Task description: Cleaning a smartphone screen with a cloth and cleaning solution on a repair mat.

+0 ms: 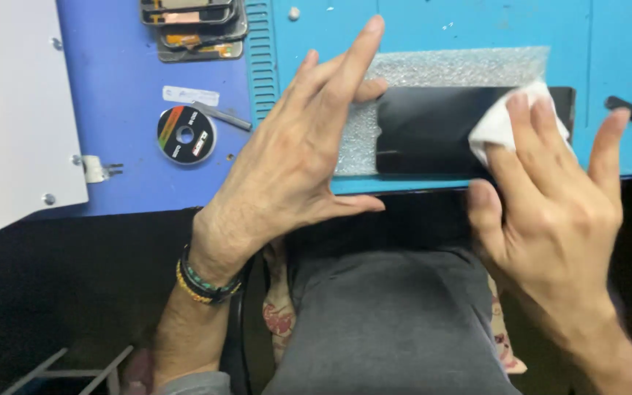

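- Here, a black phone screen [433, 130] lies flat on a sheet of bubble wrap [448, 69] at the near edge of the blue worktop [316, 29], its long axis running left to right across the person's view.
- The left hand [287, 168] is at the screen's left end, fingers spread wide, gripping nothing; its fingertips appear to rest at that end.
- The right hand [550, 197] is on the screen's right end, its fingers pressing a white cloth [502, 117] onto the glass, its thumb near the screen's front edge.
- Left of the screen, well apart, lie a round tape reel [186, 134] and stacked phone frames [195, 25].
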